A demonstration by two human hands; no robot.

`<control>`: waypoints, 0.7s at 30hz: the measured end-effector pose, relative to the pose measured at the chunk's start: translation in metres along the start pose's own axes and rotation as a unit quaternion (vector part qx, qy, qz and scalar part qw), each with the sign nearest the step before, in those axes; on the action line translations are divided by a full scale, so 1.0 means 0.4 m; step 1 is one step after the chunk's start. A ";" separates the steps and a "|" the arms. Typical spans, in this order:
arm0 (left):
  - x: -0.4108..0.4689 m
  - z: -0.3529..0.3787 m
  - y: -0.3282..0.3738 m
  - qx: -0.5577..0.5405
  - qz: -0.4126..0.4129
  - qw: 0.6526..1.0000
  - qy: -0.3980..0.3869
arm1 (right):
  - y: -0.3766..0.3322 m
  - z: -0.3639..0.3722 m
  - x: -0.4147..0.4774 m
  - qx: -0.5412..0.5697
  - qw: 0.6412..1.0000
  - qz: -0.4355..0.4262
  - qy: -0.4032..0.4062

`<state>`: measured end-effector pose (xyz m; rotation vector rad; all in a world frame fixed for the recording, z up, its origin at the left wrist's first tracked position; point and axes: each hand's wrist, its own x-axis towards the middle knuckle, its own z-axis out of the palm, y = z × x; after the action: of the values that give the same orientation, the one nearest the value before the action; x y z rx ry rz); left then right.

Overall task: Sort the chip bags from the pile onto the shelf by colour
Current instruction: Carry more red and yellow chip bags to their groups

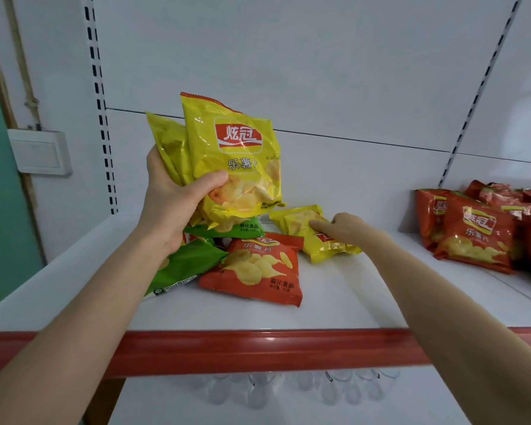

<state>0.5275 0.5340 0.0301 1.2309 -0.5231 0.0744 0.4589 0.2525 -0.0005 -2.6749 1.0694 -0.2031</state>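
The left hand [172,207] holds in its grip two glossy yellow plastic chip bags [236,161] above the pile [252,271]. The right hand [347,230] lies on a third yellow bag [327,250] flat on the white shelf [350,302], and should pinch its edge lightly. Whether that grip has closed is hidden; the red bags [475,237] at right are cut off.

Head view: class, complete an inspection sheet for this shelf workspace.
Surface: white shelf, red front strip.
Job's things: pile of green bags and a loose red bag; sorted red bags at right.
Clutter: nothing seen.
Grips: left hand holds two yellow bags; right hand touches a third yellow bag lying on the shelf.
Cables: thin line on the wall above the switch.
Surroundings: blurry clear bottles below.
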 end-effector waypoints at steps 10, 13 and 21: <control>-0.013 0.054 0.002 0.004 0.040 0.999 -0.021 | 0.029 -0.085 -0.107 0.435 0.860 -0.030 0.265; -0.040 0.104 0.000 0.004 0.046 0.998 -0.037 | 0.036 -0.154 -0.197 0.563 0.772 -0.088 0.281; -0.260 0.406 -0.004 -0.116 0.027 0.977 -0.174 | 0.242 -0.227 -0.381 0.404 0.836 -0.169 0.331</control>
<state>0.3812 0.4087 0.0227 1.0035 -0.8467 -0.1555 0.2654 0.2741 0.0538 -1.9636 0.4302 -1.3824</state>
